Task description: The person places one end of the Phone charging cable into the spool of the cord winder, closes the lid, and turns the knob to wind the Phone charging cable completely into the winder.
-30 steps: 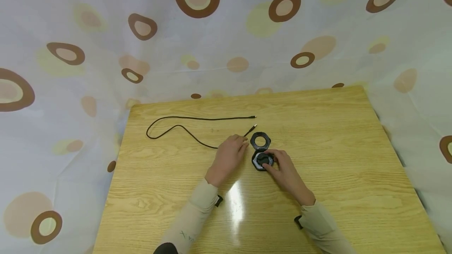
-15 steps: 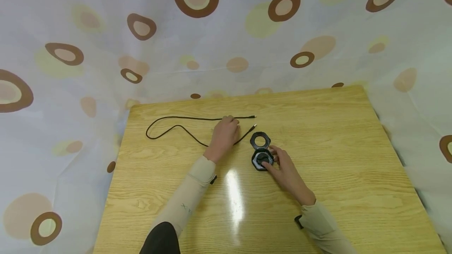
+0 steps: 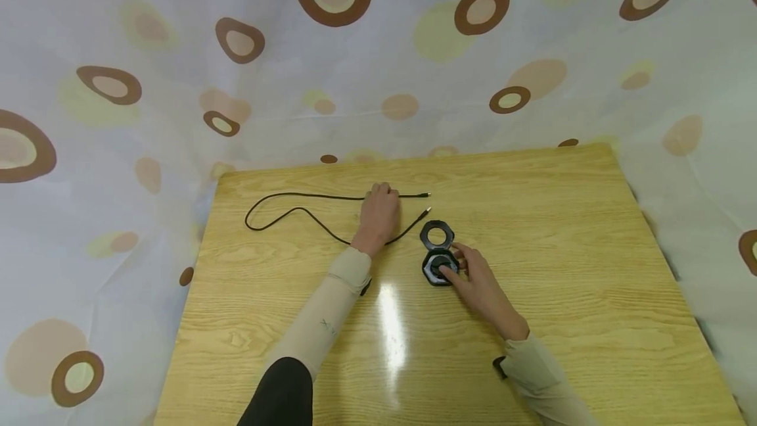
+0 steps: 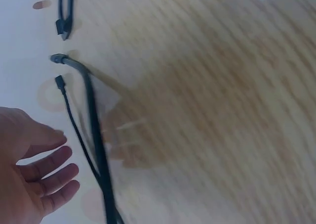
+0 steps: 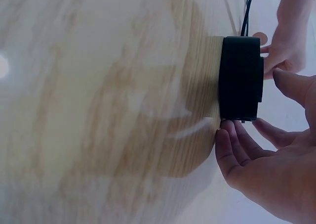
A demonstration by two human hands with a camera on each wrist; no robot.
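Observation:
My left hand (image 3: pixel 380 215) is over a thin black cable (image 3: pixel 296 210), its fingertips beside the cable's far strand. Seen from the left wrist, the loosely bent fingers (image 4: pixel 54 179) hold nothing and the cable (image 4: pixel 96 135) runs past them. Nearer to me on the right lies a black hexagonal case (image 3: pixel 428 277), its ring-shaped lid (image 3: pixel 426 235) folded back. A dark round piece sits inside. My right hand (image 3: pixel 480 281) is at the case's right side. In the right wrist view its fingertips meet the lower side of the case (image 5: pixel 239 78), and the thumb stands off its face.
The cable's two plugs (image 3: pixel 424 195) point right, one above the other, close to the lid. Its loop bends round on the left part of the wooden table (image 3: pixel 562 242). Behind the table's far edge hangs a patterned cloth (image 3: pixel 378 51).
My left hand has moved away from the cable's near end, up and left to the far strand. The right thumb and fingers have eased slightly off the round piece. Cable and case stay put.

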